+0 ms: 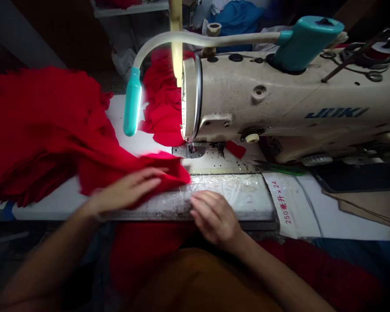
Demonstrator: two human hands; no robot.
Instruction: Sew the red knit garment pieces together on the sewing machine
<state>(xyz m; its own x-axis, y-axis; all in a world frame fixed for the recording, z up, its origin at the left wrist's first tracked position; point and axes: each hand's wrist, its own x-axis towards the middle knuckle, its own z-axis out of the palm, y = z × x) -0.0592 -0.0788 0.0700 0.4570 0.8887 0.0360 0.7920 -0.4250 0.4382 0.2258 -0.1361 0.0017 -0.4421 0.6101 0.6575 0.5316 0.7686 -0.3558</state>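
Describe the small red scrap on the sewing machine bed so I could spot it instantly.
On the cream JUKI sewing machine, look at the bed just right of the needle plate. A small red fabric scrap lies there, separate from the large red cloth.

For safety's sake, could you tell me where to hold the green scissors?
Probably by the green handles, coming from the right with the right hand: the scissors lie flat with handles toward that side, and the dark blades point left.
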